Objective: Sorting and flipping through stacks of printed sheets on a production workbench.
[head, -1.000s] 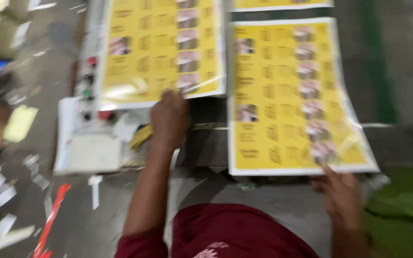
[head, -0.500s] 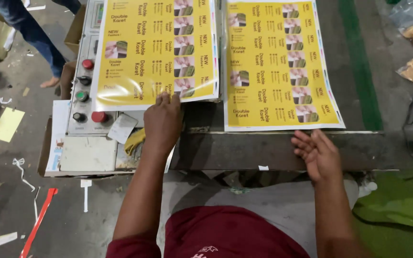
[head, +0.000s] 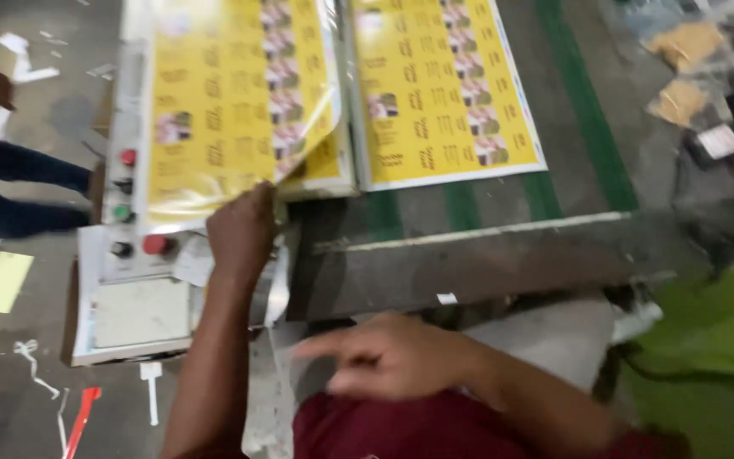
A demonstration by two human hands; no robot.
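The left hand point(head: 244, 234) pinches the near corner of a thin, glossy yellow printed sheet point(head: 231, 110) at the worktop's point(head: 469, 263) left edge; it looks light, floppy and slippery. The right hand point(head: 384, 357) hangs loose, fingers open and holding nothing.

A glossy yellow printed label sheet point(head: 214, 110) lies on a stack at upper left, its lower right corner curled up. Just beside it on the right lies a second yellow printed sheet with a white border point(head: 443, 85). Clear plastic packages of tan contents point(head: 690, 68) sit blurred at far right.
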